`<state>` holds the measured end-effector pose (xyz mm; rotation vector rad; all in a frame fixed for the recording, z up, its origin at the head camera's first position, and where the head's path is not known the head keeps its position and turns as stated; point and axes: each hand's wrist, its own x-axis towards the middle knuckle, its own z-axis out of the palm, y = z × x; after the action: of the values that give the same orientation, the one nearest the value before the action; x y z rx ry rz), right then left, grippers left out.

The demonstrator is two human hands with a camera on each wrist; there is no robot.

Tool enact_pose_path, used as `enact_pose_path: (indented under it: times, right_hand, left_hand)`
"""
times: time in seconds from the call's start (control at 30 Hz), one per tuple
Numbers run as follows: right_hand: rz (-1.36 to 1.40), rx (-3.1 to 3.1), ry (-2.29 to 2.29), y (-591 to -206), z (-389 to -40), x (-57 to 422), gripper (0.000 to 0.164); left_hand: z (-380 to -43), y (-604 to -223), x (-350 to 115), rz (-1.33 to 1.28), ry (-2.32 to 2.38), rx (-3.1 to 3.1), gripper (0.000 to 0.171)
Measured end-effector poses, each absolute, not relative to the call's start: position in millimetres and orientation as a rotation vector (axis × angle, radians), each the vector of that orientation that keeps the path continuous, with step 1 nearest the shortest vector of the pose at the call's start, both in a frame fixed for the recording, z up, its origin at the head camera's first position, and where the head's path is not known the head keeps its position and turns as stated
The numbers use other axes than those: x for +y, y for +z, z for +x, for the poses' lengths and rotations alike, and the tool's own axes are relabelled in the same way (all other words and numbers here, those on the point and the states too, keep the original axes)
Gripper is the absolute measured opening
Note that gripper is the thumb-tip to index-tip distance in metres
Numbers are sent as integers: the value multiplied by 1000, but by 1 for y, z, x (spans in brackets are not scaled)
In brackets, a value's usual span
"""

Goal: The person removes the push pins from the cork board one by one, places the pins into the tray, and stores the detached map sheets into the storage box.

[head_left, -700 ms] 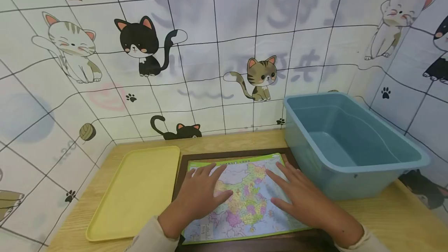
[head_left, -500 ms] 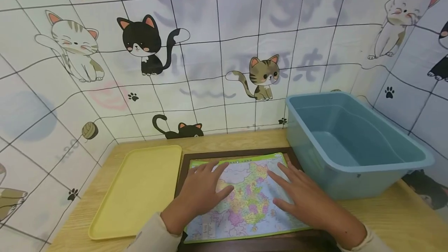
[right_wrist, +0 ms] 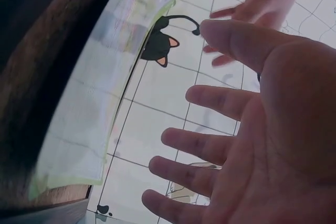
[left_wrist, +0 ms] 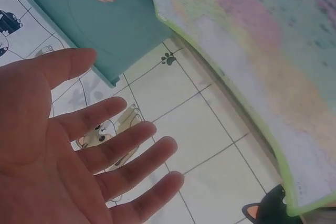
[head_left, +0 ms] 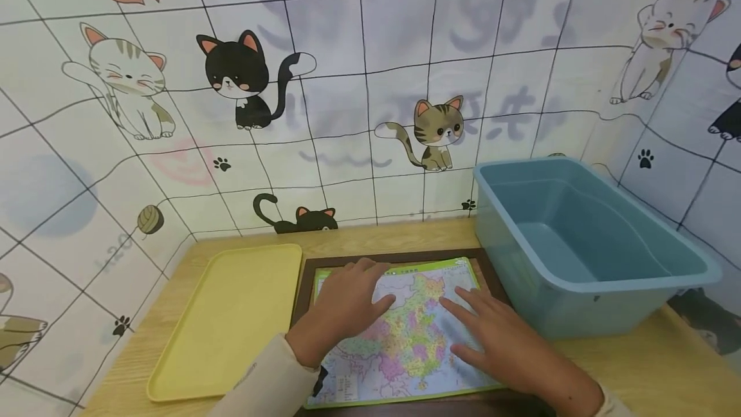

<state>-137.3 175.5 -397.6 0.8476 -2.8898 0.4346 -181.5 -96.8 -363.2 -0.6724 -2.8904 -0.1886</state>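
A colourful map sheet (head_left: 405,352) with a green border lies on a dark brown framed board (head_left: 399,256). My left hand (head_left: 350,304) is above the map's left half, its fingers extended and holding nothing. Over the right half is my right hand (head_left: 498,336), fingers spread and likewise holding nothing. In the left wrist view the left palm (left_wrist: 47,156) stands apart from the sheet (left_wrist: 262,66). The right wrist view shows a gap between the right fingers (right_wrist: 205,145) and the sheet (right_wrist: 84,108).
A yellow tray (head_left: 231,320) lies left of the board on the wooden table (head_left: 370,237). To the right stands a deep blue tub (head_left: 538,288), close against the board. A cat-patterned wall covering (head_left: 336,95) rises behind and at both sides.
My left hand has shifted to the right over the map, toward its middle. The right hand has drawn slightly nearer to me. The map stays in place.
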Motion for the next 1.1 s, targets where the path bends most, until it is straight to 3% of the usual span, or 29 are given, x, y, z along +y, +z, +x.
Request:
enact_pose_path:
  times: [0.3,0.57,1.1]
  right_hand:
    - [977,-2932,495,-402,-132,175,68]
    - [1039,-2962,449,-408,-135,179,69]
    - [1054,-3060,477,-412,-137,181,65]
  left_hand:
    - [-192,-362,-80,-666,-163,-2958,47]
    - [-217,-375,-76,-631,-154,-3025,29]
    - [-263,-397,-70,-533,-194,-3121,19]
